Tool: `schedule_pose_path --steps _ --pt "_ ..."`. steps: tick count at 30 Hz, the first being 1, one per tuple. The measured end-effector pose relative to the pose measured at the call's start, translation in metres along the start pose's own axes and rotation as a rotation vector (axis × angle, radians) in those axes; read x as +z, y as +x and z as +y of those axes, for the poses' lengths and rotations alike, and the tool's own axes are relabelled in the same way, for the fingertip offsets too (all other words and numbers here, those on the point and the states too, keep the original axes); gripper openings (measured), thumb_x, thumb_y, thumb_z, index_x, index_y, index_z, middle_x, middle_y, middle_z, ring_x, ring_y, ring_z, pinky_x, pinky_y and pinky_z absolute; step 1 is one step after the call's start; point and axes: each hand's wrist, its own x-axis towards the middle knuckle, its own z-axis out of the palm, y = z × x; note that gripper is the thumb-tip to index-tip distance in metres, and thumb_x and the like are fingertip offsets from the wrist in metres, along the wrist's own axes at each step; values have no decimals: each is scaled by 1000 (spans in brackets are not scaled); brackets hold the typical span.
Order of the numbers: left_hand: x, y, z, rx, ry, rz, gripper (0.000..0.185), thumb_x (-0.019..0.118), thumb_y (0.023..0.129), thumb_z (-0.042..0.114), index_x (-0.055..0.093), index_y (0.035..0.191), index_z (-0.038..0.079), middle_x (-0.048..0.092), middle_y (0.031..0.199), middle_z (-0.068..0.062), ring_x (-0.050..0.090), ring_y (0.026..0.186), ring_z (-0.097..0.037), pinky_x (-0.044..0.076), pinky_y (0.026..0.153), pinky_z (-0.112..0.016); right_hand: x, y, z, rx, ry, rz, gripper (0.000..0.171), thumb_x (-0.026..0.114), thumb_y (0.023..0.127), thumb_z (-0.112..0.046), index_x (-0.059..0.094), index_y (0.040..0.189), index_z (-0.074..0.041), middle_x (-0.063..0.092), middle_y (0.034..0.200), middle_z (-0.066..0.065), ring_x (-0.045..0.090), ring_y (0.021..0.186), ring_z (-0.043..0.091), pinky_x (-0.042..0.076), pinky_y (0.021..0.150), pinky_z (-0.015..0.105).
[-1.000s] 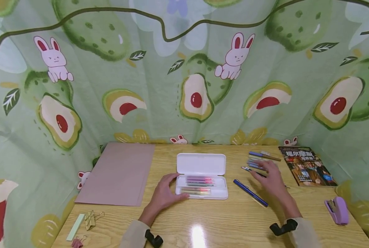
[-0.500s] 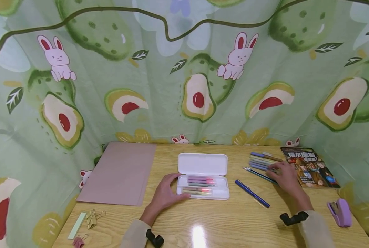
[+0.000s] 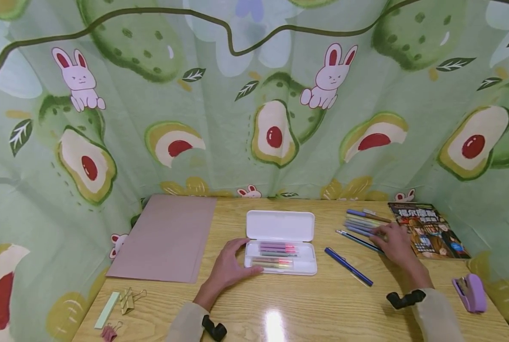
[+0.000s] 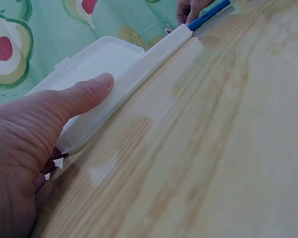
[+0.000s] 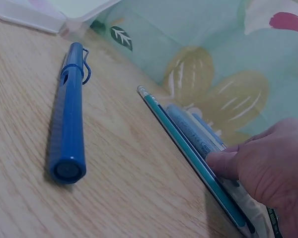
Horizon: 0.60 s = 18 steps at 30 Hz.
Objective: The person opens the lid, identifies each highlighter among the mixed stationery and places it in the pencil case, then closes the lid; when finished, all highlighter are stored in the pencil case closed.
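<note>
The head view looks forward and down from above the near edge of the wooden desk (image 3: 280,304), far enough back to take in the whole top with the open white pencil case (image 3: 280,242) at its middle and the printed curtain behind. The left wrist view sits low and very close on the case's left side, facing along its front wall (image 4: 139,74) toward the blue pen (image 4: 208,14), which the head view shows to the case's right (image 3: 348,267). The right wrist view, equally low and close, lies right of the case and faces back toward its corner (image 5: 35,15), sharing that pen (image 5: 69,129).
</note>
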Motion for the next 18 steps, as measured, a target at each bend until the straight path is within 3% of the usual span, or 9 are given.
schedule_pose_path --steps 7,10,12,14,18 --pt "1 1 -1 7 37 0 90 90 71 61 61 144 17 57 148 -9 52 139 -32 47 109 -55 -5 -6 -10 -1 88 2 16 68 101 -7 69 106 8 62 105 28 48 102 50 31 87 67" --pt "1 1 -1 15 49 1 89 89 72 62 61 144 17 57 148 -9 52 139 -31 47 109 -55 -6 -9 -20 -38 115 25 16 67 102 -7 69 109 7 68 102 23 57 101 44 42 87 59" --pt "1 1 -1 23 56 1 88 88 73 63 61 143 17 57 147 -9 52 138 -31 47 109 -56 -6 -11 -27 -83 137 63 14 69 100 -4 70 110 6 71 100 19 62 95 37 48 81 47" --pt "1 1 0 31 56 0 88 87 73 63 61 143 17 58 147 -8 52 138 -30 48 109 -55 -4 -14 -37 -135 149 107 12 71 98 -2 71 108 4 72 97 14 62 92 31 48 77 36" --pt "0 1 0 29 42 1 87 88 73 61 61 143 17 58 147 -8 52 138 -31 48 108 -56 6 -19 -65 -259 187 176 12 76 91 4 74 102 -2 72 92 6 60 88 22 44 79 34"
